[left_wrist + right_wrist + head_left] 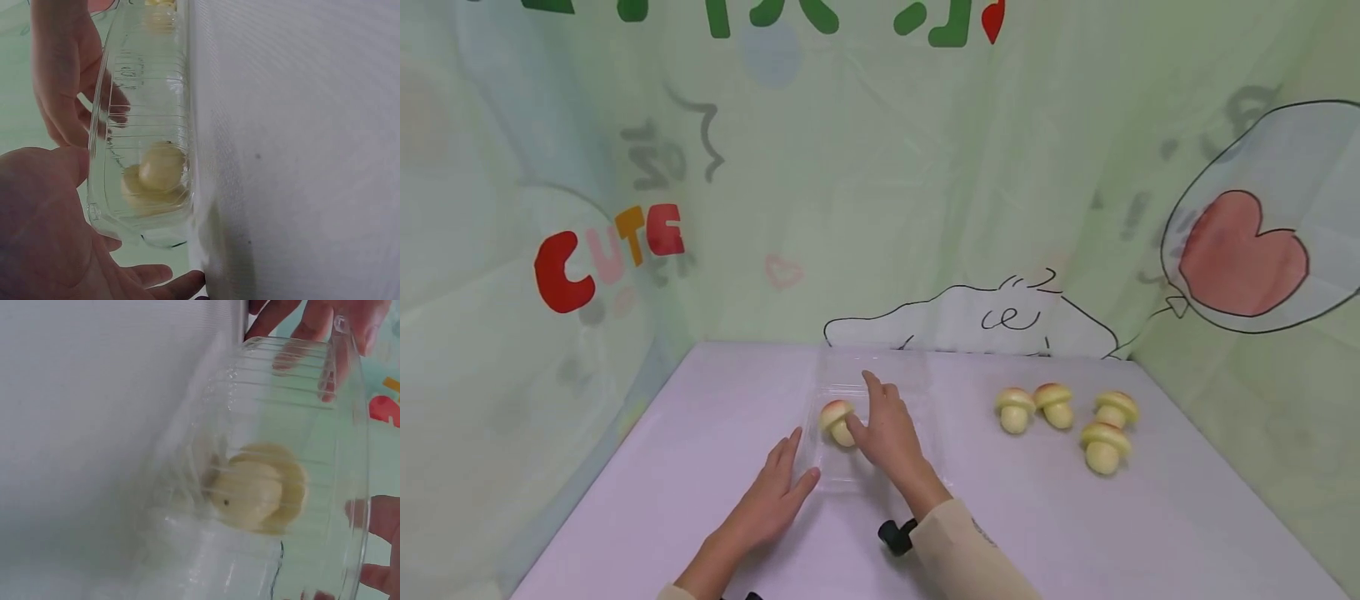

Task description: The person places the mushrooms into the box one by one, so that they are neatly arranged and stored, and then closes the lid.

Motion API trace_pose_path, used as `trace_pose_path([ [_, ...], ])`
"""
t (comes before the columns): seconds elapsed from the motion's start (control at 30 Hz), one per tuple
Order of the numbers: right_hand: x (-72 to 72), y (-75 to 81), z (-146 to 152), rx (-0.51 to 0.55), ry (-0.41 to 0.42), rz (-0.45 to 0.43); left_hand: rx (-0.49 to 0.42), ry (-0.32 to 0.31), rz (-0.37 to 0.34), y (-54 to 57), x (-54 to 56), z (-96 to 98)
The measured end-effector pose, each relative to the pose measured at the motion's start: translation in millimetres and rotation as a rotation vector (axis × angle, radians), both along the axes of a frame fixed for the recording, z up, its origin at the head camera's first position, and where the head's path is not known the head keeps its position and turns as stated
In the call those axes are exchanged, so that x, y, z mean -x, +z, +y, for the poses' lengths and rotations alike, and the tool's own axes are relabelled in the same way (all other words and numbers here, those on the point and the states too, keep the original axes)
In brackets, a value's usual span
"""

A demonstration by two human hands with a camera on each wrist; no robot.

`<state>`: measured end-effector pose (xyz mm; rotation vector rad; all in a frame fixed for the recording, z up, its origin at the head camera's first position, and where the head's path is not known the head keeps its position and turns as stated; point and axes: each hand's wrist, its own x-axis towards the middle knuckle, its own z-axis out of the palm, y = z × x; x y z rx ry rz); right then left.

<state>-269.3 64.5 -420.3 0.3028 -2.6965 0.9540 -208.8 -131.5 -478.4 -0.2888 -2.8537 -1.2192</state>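
Observation:
A clear plastic box (842,481) lies on the table with its clear lid (842,368) folded back. Inside, at the left, a mushroom-shaped piece (837,422) with a yellow and reddish cap lies tilted. My left hand (766,498) rests along the box's left side, fingers extended and thumb near the front left corner. Over the box reaches my right hand (889,432), fingers spread loosely, thumb right at the mushroom. In the left wrist view the mushroom (162,167) shows through the wall; in the right wrist view the mushroom's pale stem (247,495) faces the camera.
Several similar mushroom pieces (1102,450) stand on the table to the right of the box. A black camera mount (895,537) sits under my right wrist. Printed cloth (880,183) closes off the table's back and sides.

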Motion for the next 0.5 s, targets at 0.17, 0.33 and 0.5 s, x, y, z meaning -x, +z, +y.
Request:
trace_pose_path([
  [0.17, -2.2, -0.1, 7.4, 0.034, -0.036, 0.067, 0.003, -0.001, 0.001, 1.2, -2.5, -1.1],
  [0.33, -0.1, -2.0, 16.4, 0.073, -0.034, 0.158, 0.004, 0.002, 0.004, 4.1, -4.1, -2.4],
  [0.5, 1.9, -0.4, 27.1, 0.092, -0.046, 0.204, -0.008, -0.008, 0.004, 6.1, -3.9, -1.5],
])
